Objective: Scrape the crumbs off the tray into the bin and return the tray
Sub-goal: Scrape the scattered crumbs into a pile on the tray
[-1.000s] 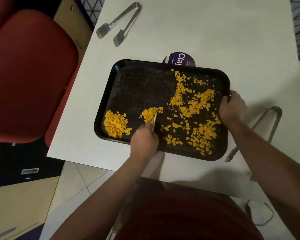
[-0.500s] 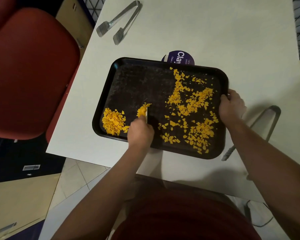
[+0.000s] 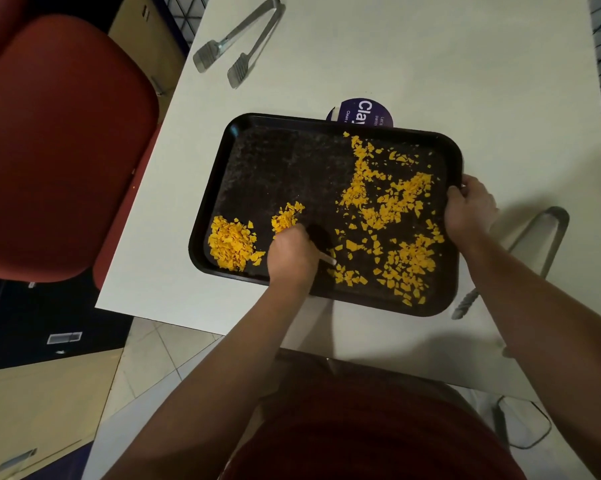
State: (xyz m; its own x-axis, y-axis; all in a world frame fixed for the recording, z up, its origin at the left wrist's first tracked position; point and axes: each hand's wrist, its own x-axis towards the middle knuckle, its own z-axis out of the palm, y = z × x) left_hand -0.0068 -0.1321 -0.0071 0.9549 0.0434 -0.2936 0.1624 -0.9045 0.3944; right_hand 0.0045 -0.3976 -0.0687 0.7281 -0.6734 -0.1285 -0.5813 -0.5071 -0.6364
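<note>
- The left hand (image 3: 293, 256) sits low in the middle of the frame, inside the near edge of the tray, its fingers curled round a thin pale scraper (image 3: 327, 258) whose tip pokes out to the right of the knuckles.
- Just above that hand, touching its fingertips, lies a small clump of orange crumbs (image 3: 287, 216); a larger gathered heap of orange crumbs (image 3: 231, 242) lies just to its left, in the tray's lower left corner.
- To the right of the left hand, the rest of the loose orange crumbs (image 3: 389, 216) are scattered over the right half of the tray, from its far edge down to its near edge.
- The right hand (image 3: 470, 209), at the right of the frame, grips the tray's right rim, the fingers wrapped over the edge.
- The black rectangular plastic tray (image 3: 278, 161) lies flat on the white surface (image 3: 430, 57) in the middle of the frame; its upper left part is bare of crumbs.
- A round purple sticker with white lettering (image 3: 361, 112) peeks out from under the tray's far edge.
- One pair of metal tongs (image 3: 240, 43) lies at the upper middle of the frame, well apart from the tray; another pair of metal tongs (image 3: 541, 244) lies right of the tray, partly behind the right forearm.
- A red padded chair (image 3: 60, 140) fills the left of the frame.
</note>
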